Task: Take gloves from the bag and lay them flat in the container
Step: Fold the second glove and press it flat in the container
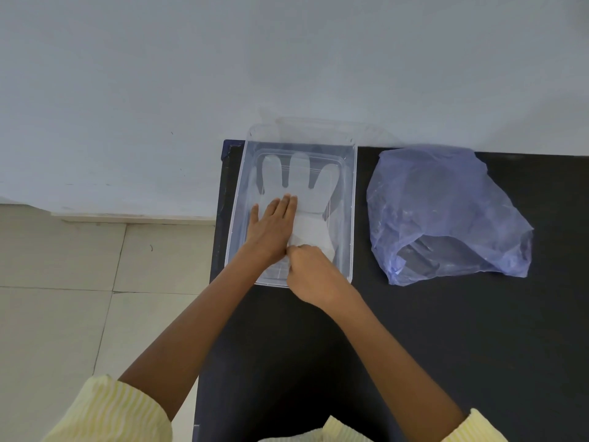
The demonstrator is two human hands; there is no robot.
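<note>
1. The glove [299,183] lies inside the clear container [350,199], fingers pointing to the far end and cuff toward the person. It is thin, pale and translucent, so the container floor shows through it. Its finger part already looks flat; the cuff end near the hands looks bunched and whiter, as if folded or layered. Whether more than one glove is stacked there I cannot tell.

2. The left hand [271,224] is spread, palm down, with its fingers close together, pressing on the glove's palm area. This probably pins the light film so it does not slide or lift while the other end is worked.

3. The right hand [314,269] is curled at the cuff end, its fingertips pressed together in what looks like a pinch on the cuff edge; the contact itself is hidden behind the knuckles. Pulling the cuff toward the person against the pinned palm would draw out the wrinkles.

4. The container sits at the far left end of the dark bench [446,346], close to the wall, lengthwise to the person, so a glove fits along it without folding.

5. The blue plastic bag [446,212] lies just beside the container on its right, apart from it, mouth facing the person. That keeps it within easy reach of the right hand. Its contents are too faint to judge.

6. The flattening step seems nearly done, with only the cuff left.
</note>
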